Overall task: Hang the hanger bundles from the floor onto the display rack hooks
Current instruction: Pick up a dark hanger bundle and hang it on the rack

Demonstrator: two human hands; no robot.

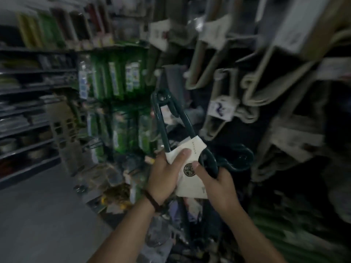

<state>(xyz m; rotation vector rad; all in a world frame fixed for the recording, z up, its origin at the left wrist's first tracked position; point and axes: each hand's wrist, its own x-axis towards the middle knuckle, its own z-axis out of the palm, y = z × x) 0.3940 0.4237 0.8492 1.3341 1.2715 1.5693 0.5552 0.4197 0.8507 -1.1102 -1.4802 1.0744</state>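
Note:
A bundle of dark green hangers [171, 118] wrapped in a white paper sleeve [190, 179] is held up in front of me. My left hand [165, 173] grips the left side of the sleeve, thumb on its face. My right hand [214, 183] grips the right side where the green hook ends [235, 158] curl out. Beige hanger bundles [224, 103] with white labels hang on the display rack at the right. The frame is blurred and dim.
Green packaged goods [117, 80] hang on a rack end straight ahead. Dark shelves [28, 114] line the left side beyond grey floor [38, 215]. More packaged items and green bundles [284, 230] lie low around my arms.

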